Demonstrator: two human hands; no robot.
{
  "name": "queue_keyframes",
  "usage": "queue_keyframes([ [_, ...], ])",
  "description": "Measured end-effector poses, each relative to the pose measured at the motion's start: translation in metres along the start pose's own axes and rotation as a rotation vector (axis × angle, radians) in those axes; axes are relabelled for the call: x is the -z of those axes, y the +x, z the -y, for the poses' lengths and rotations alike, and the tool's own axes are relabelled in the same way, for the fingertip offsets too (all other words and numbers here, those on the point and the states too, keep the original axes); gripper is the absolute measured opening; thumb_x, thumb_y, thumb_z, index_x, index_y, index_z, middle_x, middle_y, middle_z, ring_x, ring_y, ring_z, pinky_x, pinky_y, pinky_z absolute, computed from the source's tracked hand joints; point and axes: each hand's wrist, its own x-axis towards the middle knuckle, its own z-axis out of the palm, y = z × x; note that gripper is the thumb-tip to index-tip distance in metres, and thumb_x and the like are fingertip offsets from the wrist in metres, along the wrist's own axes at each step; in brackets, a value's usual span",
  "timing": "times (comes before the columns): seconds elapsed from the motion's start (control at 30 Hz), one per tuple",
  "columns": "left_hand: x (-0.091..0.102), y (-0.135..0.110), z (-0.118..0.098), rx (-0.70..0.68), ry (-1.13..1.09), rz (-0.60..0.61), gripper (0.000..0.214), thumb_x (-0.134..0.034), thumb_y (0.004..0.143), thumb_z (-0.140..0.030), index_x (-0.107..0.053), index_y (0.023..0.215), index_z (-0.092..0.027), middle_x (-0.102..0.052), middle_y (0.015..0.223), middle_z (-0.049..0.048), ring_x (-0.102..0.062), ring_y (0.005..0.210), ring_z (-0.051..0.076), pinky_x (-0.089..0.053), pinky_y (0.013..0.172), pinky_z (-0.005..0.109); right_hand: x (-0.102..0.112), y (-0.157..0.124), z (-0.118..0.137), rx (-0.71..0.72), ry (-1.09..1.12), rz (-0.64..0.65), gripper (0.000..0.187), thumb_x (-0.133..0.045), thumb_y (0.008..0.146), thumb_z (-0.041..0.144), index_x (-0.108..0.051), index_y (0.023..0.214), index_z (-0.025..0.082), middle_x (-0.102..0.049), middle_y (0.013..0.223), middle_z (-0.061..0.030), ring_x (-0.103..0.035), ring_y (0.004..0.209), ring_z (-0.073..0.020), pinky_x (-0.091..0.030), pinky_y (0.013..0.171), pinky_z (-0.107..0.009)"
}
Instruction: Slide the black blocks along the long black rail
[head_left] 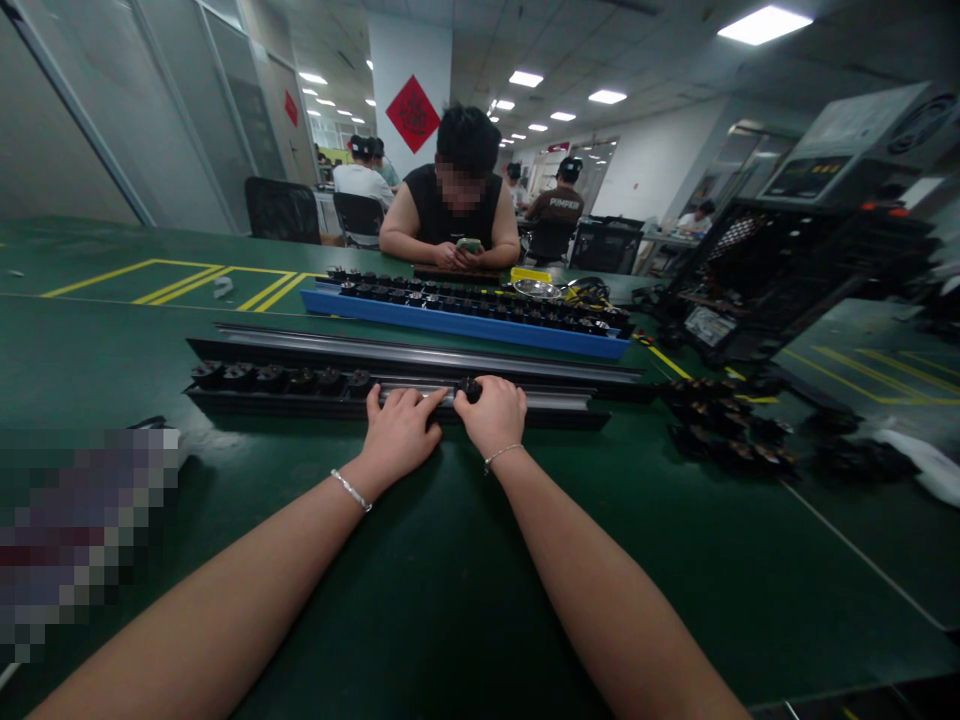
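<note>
A long black channel with a silvery inner strip lies across the table in front of me. Several round black parts sit in a row in its left half. My right hand pinches another small round black part at the channel, right of that row. Beside it, my left hand rests on the channel with its fingers apart, the index finger stretched toward the pinched part. The left fingertips lie near the row's right end. A second black channel lies just behind the first.
Farther back, a blue tray holds rows of black parts. Loose black parts are heaped at the right, near a dark machine. Across the green table sits a person holding a phone. A blurred-out object lies at left.
</note>
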Motion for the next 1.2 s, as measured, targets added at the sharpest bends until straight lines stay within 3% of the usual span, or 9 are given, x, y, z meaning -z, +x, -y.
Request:
queue_keyframes([
  [0.27, -0.001, 0.000, 0.000, 0.006, 0.011, -0.005, 0.049, -0.046, 0.080, -0.028, -0.049, 0.129, -0.031, -0.063, 0.102, 0.0052, -0.051, 0.107, 0.026, -0.013, 0.105, 0.056, 0.006, 0.003, -0.016, -0.046, -0.016, -0.053, 0.027, -0.053, 0.073, 0.034, -0.065, 0.090, 0.016, -0.066, 0.093, -0.0097, -0.055, 0.096, -0.0243, -0.032, 0.092, -0.037],
  [1.2, 0.001, 0.001, 0.000, 0.002, 0.006, 0.004, 0.049, -0.044, 0.080, -0.028, -0.049, 0.129, -0.031, -0.063, 0.102, 0.0053, -0.051, 0.108, 0.026, -0.013, 0.105, 0.057, 0.014, 0.008, -0.032, -0.093, -0.026, -0.073, 0.026, -0.053, 0.070, 0.029, -0.066, 0.087, 0.014, -0.065, 0.093, -0.0121, -0.055, 0.093, -0.0257, -0.040, 0.085, -0.035],
])
